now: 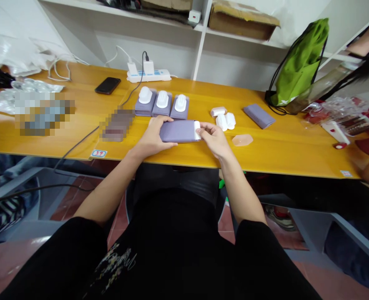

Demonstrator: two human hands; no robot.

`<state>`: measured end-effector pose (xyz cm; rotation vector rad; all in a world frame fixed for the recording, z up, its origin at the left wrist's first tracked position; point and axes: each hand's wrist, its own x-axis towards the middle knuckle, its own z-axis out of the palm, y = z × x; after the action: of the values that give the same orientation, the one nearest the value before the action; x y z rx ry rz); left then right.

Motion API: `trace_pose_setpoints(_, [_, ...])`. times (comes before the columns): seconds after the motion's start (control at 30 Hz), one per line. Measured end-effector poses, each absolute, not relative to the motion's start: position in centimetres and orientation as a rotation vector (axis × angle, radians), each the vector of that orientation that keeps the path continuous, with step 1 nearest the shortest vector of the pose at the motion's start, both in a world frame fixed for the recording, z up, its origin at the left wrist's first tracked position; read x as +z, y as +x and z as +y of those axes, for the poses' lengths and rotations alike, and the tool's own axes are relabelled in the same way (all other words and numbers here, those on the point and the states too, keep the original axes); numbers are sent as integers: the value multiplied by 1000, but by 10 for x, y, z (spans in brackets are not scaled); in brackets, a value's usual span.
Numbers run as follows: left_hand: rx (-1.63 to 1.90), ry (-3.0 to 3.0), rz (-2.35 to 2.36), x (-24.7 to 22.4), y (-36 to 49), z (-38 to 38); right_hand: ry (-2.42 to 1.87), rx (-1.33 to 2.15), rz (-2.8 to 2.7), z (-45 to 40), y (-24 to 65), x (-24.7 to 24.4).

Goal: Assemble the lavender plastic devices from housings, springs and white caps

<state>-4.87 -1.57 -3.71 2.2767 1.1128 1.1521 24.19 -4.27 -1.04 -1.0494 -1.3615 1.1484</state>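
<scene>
A flat purple case (178,131) lies across between my hands near the table's front edge. My left hand (153,135) is wrapped round its left end, thumb and fingers on opposite edges. At its right end a white piece (197,130) sticks out, pinched by the fingers of my right hand (212,137). Behind them stand three purple cases (162,109) in a row, each with a white rounded piece (162,99) on top. Several white pieces (221,122) and a pinkish flat piece (243,140) lie to the right, with another purple case (259,116) beyond.
A power strip (149,75) and a black phone (108,85) are at the back of the wooden table (209,155). A cable (78,143) runs over the front edge at left. A green bag (300,66) stands back right; other people sit at both sides.
</scene>
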Motion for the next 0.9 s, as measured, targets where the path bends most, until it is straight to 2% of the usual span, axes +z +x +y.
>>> trace_pose_setpoints(0.6, [1045,2341,1122,-39,-51,-12,-1055,1235,-1235,-39,235,-33])
trace_pose_setpoints(0.9, [1001,2384,1114,-39,-53,-12,-1166,1283,-1474,-40,250,-23])
